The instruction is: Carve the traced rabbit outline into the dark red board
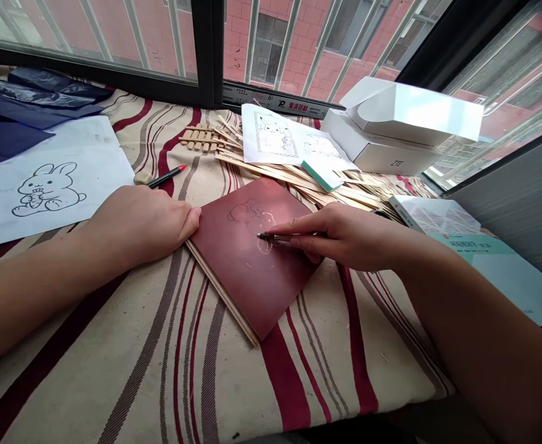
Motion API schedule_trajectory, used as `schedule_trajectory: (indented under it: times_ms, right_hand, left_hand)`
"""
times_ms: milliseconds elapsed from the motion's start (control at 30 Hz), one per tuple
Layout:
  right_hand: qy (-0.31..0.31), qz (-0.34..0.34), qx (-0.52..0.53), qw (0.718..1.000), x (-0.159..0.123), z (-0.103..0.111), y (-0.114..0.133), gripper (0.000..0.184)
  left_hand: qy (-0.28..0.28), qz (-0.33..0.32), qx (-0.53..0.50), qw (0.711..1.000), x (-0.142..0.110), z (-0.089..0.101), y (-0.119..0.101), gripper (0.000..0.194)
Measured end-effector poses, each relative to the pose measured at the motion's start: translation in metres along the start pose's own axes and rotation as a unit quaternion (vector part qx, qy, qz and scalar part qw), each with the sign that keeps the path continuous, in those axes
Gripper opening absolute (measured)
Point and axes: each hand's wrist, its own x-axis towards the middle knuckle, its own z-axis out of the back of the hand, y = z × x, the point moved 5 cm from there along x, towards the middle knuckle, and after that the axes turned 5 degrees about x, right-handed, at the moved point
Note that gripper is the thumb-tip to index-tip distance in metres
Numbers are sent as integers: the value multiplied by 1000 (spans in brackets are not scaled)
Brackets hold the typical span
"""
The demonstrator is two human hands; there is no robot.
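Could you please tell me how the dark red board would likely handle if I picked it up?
The dark red board looks stiff: its pale edge seems wooden and it lies flat. It appears thin, so probably light, and its sheen suggests slight slipperiness.

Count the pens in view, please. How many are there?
2. One black pen with a red tip lies on the cloth beside the left hand; the other pen is in the right hand, over the red board. Papers may hide more.

A striped cloth (113,376) lies under a rabbit drawing (53,191), overlapping blue carbon paper (16,102). Beside them lie a red pencil (166,176) and an eraser (143,177). Further along are a maroon board (247,259), wooden sticks (275,172), a white ZTE box (381,145) and a teal booklet (497,268).
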Motion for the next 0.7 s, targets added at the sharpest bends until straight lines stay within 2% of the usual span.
schedule_trajectory:
  times_ms: [267, 700]
  right_hand:
    - [-11, 14, -10, 1000, 0, 0, -1, 51]
    - [2, 49, -56, 997, 0, 0, 6, 52]
  left_hand:
    - [22, 1, 14, 1000, 0, 0, -1, 62]
    - [18, 1, 17, 1000, 2, -1, 1, 61]
